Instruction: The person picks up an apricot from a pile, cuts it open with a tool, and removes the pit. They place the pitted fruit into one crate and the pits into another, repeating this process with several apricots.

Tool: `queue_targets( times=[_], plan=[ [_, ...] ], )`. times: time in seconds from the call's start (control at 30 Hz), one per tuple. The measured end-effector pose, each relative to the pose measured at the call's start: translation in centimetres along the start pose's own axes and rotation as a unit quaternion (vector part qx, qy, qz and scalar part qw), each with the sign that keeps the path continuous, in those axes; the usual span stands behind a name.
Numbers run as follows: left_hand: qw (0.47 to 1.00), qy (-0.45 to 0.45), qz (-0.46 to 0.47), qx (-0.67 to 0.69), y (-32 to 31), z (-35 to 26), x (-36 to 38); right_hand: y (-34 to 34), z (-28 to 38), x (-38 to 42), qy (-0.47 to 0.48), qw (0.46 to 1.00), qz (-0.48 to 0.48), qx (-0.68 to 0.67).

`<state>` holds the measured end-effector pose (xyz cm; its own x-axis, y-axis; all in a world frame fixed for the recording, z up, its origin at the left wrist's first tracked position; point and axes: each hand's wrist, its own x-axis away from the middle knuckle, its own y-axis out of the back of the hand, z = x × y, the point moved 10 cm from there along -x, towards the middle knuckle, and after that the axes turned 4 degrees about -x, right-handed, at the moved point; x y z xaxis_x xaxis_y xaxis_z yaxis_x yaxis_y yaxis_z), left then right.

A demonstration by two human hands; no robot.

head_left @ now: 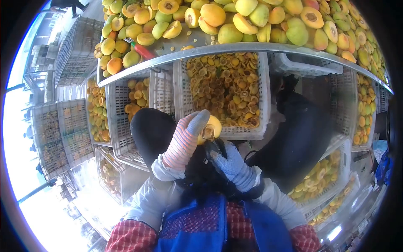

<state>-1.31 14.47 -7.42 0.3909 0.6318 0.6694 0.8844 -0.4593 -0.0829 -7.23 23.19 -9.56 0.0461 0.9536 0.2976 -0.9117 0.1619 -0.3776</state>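
Observation:
My left hand (186, 136), in a striped glove with grey fingertips, grips a halved yellow fruit (213, 127) whose cut side shows a brown centre. Close against its lower edge, my right hand (231, 163) in a blue-grey glove is closed round a dark tool (213, 150). The tool's working end is partly hidden by the fruit and fingers. Just beyond both hands, below the metal table, stands a white crate (263, 96) of cut fruit halves.
Whole and halved fruit (260, 19) are heaped on the metal-edged table (201, 51), where a red-handled tool (142, 51) lies. Fruit crates stand at left (119, 122) and right (346, 164). Stacked crates (63, 134) are farther left.

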Motion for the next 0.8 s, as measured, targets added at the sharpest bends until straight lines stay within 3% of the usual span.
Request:
queue_targets(
  times=[0.07, 0.17, 0.27, 0.37, 0.43, 0.5, 0.57, 0.7, 0.8],
  plan=[
    [0.999, 0.028, 0.019, -0.014, -0.3, 0.2, -0.2, -0.1, -0.2, 0.3, 0.009, 0.999, -0.012, -0.042],
    [0.994, 0.077, 0.069, -0.047, -1.1, 0.4, -0.4, -0.2, -2.4, 1.0, -0.058, 0.989, -0.016, -0.134],
    [0.989, 0.053, 0.099, -0.100, -1.2, 0.6, -1.2, 0.0, -3.1, 1.2, -0.035, 0.982, -0.053, -0.177],
    [1.000, -0.014, 0.004, -0.027, -0.4, 1.3, -1.2, -0.1, -5.8, 1.7, -0.124, 0.951, -0.041, -0.280],
    [0.996, -0.078, -0.046, -0.025, -0.4, 1.1, -0.6, -0.9, -4.5, 1.7, -0.067, 0.957, -0.053, -0.279],
    [0.989, -0.131, -0.055, -0.032, -0.1, 0.3, -0.1, -2.5, -3.6, 1.8, -0.100, 0.934, 0.010, -0.342],
    [0.994, -0.113, -0.012, 0.003, -0.2, 0.6, -0.4, -4.7, -2.3, 2.8, -0.221, 0.850, 0.139, -0.458],
    [0.995, -0.081, 0.052, 0.011, -0.7, 0.2, -0.5, -7.2, 0.3, 2.8, -0.272, 0.697, 0.237, -0.620],
    [0.995, -0.062, 0.080, 0.009, -1.0, 0.7, -0.2, -8.2, 1.1, 3.4, -0.299, 0.595, 0.256, -0.700]
  ],
)
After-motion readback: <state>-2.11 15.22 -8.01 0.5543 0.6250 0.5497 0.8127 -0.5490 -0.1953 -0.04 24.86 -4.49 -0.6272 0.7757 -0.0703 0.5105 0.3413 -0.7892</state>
